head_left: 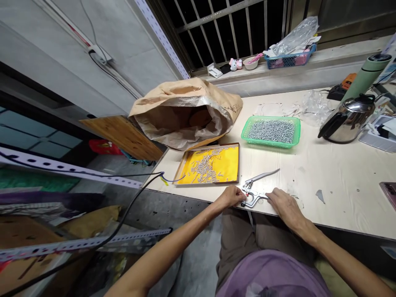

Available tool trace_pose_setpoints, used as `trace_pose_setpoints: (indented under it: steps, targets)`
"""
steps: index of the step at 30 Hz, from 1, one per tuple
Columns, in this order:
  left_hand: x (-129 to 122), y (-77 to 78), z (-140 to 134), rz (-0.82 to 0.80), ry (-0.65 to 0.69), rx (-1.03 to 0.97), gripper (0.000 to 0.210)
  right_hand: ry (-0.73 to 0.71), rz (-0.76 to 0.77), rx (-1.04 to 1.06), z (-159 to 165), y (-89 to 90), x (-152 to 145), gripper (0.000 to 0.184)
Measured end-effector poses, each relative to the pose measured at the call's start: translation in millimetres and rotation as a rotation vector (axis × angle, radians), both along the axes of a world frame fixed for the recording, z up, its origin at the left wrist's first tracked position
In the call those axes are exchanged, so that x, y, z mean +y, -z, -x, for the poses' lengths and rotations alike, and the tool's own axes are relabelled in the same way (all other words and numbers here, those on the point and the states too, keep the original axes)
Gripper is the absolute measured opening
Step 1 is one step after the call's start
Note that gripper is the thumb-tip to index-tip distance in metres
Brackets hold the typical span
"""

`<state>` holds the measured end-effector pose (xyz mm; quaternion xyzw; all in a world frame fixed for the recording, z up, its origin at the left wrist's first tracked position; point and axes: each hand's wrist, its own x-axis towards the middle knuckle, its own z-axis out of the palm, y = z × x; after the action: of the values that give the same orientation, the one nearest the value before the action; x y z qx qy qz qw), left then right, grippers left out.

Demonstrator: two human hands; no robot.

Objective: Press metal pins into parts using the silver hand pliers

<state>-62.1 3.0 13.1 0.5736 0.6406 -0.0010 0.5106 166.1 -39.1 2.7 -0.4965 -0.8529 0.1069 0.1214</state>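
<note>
A silver plier-like hand tool (254, 200) lies at the front edge of the table, its upper handle spread away from the lower one, with a spring and a small red part near its head. My right hand (285, 206) is closed on the end of its lower handle. At the tool's head, the fingers of my left hand (232, 197) are pinched together; what they hold is too small to make out. Just beyond my left hand is a shallow tray (239, 165) with a yellow lining, strewn with small metal pins (206, 165).
A green plastic basket (269, 144) full of small metal pieces stands farther back. A large brown paper sack (185, 93) lies with its mouth towards me. To the right are a steel kettle (349, 119), a green flask (368, 76) and a phone (389, 193). A cable (136, 206) hangs at left.
</note>
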Motion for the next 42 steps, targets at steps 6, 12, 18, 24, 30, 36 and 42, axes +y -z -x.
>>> trace_pose_setpoints:
  steps: [6, 12, 18, 24, 30, 36, 42]
  targets:
    - [1, -8.4, -1, 0.135, -0.011, -0.121, 0.029, -0.006, 0.053, -0.054, 1, -1.3, -1, 0.019]
    - [1, -13.9, -5, 0.152, -0.005, -0.098, 0.031, -0.062, 0.09, -0.099, -10, -8.9, 29, 0.069]
    - [1, -13.9, -6, 0.15, -0.024, -0.076, 0.028, -0.185, 0.213, -0.218, -7, -22.1, 64, 0.098]
    - [-1, -12.4, -6, 0.156, -0.079, -0.06, 0.028, -0.178, 0.132, -0.226, 1, -29.6, 62, 0.081]
    - [-12, -11.8, -5, 0.019, -0.062, 0.117, 0.026, -0.137, 0.135, -0.218, 5, -32.4, 51, 0.062]
    - [-21, -8.6, -24, -0.716, 0.336, 0.233, 0.023, -0.11, 0.161, -0.216, 10, -40.7, 41, 0.058]
    - [2, -4.4, -49, -0.752, 0.637, 0.152, 0.053, -0.061, 0.18, -0.132, 3, -43.2, 30, 0.074]
